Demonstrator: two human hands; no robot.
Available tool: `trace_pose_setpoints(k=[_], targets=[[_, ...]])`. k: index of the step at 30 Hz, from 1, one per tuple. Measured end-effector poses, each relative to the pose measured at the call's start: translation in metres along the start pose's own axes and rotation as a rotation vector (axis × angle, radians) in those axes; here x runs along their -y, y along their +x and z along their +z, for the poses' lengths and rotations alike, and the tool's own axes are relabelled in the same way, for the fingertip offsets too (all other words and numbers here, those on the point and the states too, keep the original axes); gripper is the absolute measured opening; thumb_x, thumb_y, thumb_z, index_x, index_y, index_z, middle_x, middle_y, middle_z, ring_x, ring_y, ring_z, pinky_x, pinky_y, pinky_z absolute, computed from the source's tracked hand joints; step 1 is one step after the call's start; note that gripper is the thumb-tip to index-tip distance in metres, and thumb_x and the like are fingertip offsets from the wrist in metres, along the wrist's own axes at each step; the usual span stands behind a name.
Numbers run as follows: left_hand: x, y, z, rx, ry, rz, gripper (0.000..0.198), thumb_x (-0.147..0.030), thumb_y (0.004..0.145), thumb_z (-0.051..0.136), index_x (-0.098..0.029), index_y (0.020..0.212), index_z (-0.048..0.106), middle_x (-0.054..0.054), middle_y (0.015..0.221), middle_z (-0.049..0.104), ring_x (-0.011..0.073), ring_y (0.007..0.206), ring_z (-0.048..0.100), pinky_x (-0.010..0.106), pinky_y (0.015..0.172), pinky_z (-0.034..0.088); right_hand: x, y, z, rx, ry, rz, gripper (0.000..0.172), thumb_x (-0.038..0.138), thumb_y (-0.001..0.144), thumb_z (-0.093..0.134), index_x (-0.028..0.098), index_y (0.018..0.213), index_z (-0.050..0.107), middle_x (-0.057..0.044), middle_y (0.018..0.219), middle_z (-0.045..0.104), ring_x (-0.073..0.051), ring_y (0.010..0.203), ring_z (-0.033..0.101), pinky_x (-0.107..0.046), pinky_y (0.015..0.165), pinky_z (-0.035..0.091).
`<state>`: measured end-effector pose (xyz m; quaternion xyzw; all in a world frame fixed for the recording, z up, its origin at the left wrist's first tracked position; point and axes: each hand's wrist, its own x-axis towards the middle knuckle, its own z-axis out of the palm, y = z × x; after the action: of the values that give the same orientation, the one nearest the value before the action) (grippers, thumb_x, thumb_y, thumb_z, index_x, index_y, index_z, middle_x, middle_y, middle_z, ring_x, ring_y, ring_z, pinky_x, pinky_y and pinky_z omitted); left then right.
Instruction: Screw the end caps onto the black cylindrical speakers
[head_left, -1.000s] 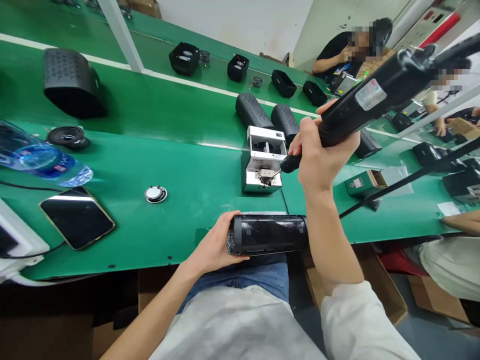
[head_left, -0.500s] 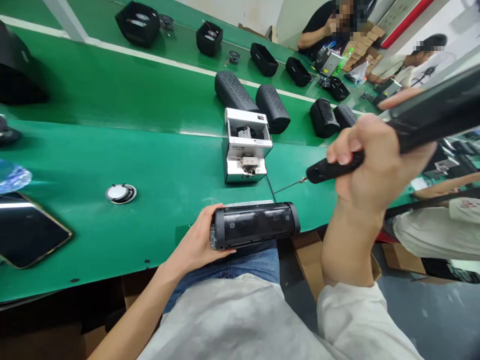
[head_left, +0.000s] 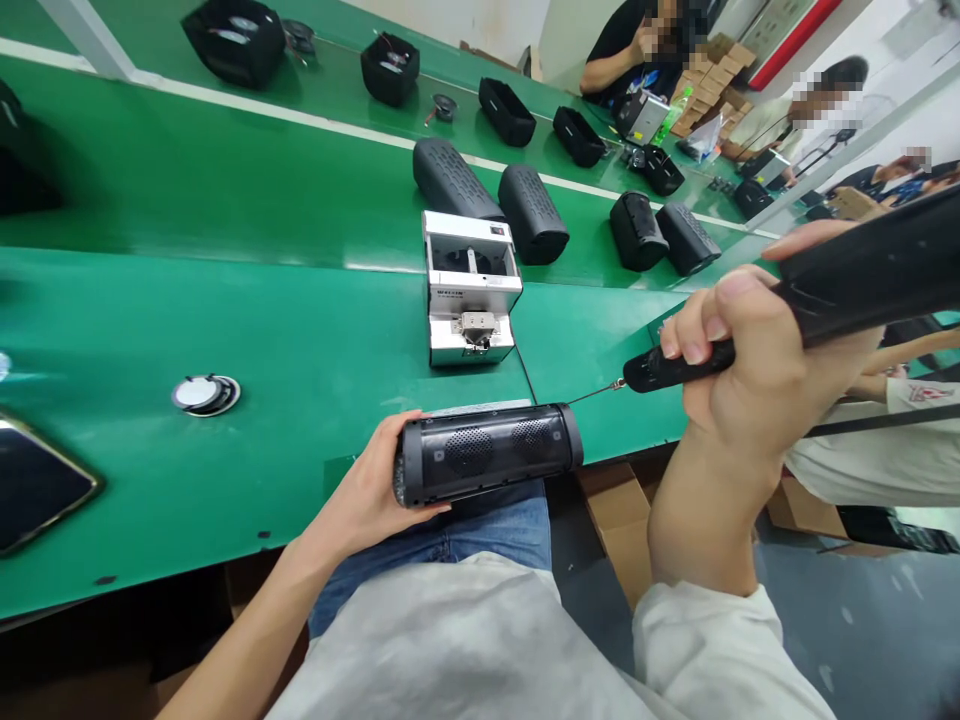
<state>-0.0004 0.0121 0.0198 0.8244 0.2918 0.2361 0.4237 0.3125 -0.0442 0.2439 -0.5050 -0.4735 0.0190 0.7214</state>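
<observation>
My left hand [head_left: 375,480] grips the left end of a black cylindrical speaker body [head_left: 487,450], lying sideways at the table's front edge, its perforated face up. Raised at the right, my right hand [head_left: 757,350] is wrapped round a black handled tool [head_left: 877,265]. A thin cord with a metal clip [head_left: 616,384] runs from the handle's lower end toward the speaker's right end. Behind the speaker stands a silver-white device [head_left: 474,290] with a metal block on its front. The tool's far end is cut off by the frame's right edge.
On the green table [head_left: 315,330] lie a round white-faced part [head_left: 206,395] and a phone [head_left: 45,480] at the left. Dark speaker covers [head_left: 532,215] and open black housings [head_left: 506,112] stand farther back. People sit beyond and at the right; cardboard boxes [head_left: 619,520] are below.
The view has shifted slightly, moving the table items left in the picture. Both hands keep their holds; the tool in my right hand appears slightly lower and farther right.
</observation>
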Motion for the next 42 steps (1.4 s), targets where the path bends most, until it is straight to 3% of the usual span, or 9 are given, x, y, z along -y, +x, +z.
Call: trace_pose_setpoints(k=[7,14,20,27,31,34,37,42], targets=[[-0.007,-0.002,-0.001,0.0,-0.038,-0.05,0.105,-0.039,0.078,0.102,-0.031,0.162,0.038,0.016,0.158,0.058,0.0416,0.145,0.066,0.06,0.123,0.057,-0.034,-0.026,-0.003,0.037,0.072,0.163,0.032,0.025,0.081,0.093,0.028,0.095,0.064,0.011,0.061,0.056,-0.012,0.039,0.047,-0.031,0.039,0.043],[-0.012,-0.002,-0.001,-0.015,-0.111,-0.068,0.116,-0.032,0.066,0.11,-0.031,0.161,0.043,0.016,0.159,0.061,0.0406,0.144,0.067,0.057,0.122,0.059,-0.047,-0.037,-0.01,-0.015,0.128,0.13,0.033,0.014,0.077,0.093,0.029,0.094,0.07,0.008,0.063,0.053,-0.015,0.043,0.044,-0.036,0.04,0.038],[-0.011,-0.002,-0.001,-0.023,-0.11,-0.08,0.114,-0.031,0.068,0.109,-0.031,0.161,0.044,0.016,0.159,0.061,0.0409,0.144,0.067,0.058,0.122,0.059,-0.051,-0.032,-0.014,0.097,0.193,0.134,0.032,0.013,0.079,0.093,0.025,0.094,0.068,0.008,0.063,0.058,-0.013,0.039,0.047,-0.032,0.039,0.042],[-0.008,-0.001,0.0,-0.032,-0.092,-0.024,0.112,-0.034,0.073,0.106,-0.029,0.163,0.04,0.018,0.162,0.059,0.0421,0.148,0.065,0.06,0.125,0.057,-0.053,-0.031,-0.012,0.038,0.172,0.144,0.035,0.021,0.077,0.096,0.024,0.089,0.063,0.009,0.06,0.058,-0.012,0.039,0.048,-0.028,0.04,0.045],[-0.006,-0.001,0.002,-0.03,-0.079,0.007,0.114,-0.029,0.073,0.105,-0.029,0.165,0.038,0.019,0.165,0.057,0.043,0.152,0.062,0.062,0.127,0.055,-0.034,-0.02,-0.008,0.119,0.105,0.145,0.031,0.023,0.075,0.095,0.025,0.09,0.069,0.008,0.062,0.059,-0.014,0.039,0.052,-0.032,0.042,0.048],[-0.004,-0.001,0.003,-0.028,-0.082,0.03,0.115,-0.029,0.075,0.105,-0.029,0.167,0.036,0.019,0.167,0.054,0.0433,0.156,0.059,0.063,0.128,0.054,-0.007,-0.009,0.011,0.079,0.107,0.001,0.028,0.019,0.077,0.091,0.027,0.099,0.076,0.007,0.061,0.059,-0.015,0.04,0.05,-0.033,0.04,0.042],[-0.003,-0.001,0.004,-0.031,-0.088,0.046,0.115,-0.031,0.076,0.105,-0.029,0.168,0.036,0.019,0.167,0.054,0.0438,0.157,0.058,0.064,0.129,0.053,0.003,-0.001,0.049,-0.008,0.209,-0.13,0.024,0.022,0.079,0.089,0.031,0.095,0.072,0.009,0.059,0.053,-0.013,0.039,0.044,-0.032,0.038,0.037],[-0.002,0.0,0.005,-0.029,-0.084,0.051,0.116,-0.029,0.076,0.104,-0.028,0.168,0.034,0.019,0.167,0.053,0.0438,0.157,0.057,0.065,0.13,0.051,-0.03,0.009,0.11,0.016,0.287,-0.143,0.029,0.03,0.087,0.089,0.03,0.09,0.06,0.012,0.054,0.047,-0.012,0.039,0.044,-0.03,0.04,0.04]])
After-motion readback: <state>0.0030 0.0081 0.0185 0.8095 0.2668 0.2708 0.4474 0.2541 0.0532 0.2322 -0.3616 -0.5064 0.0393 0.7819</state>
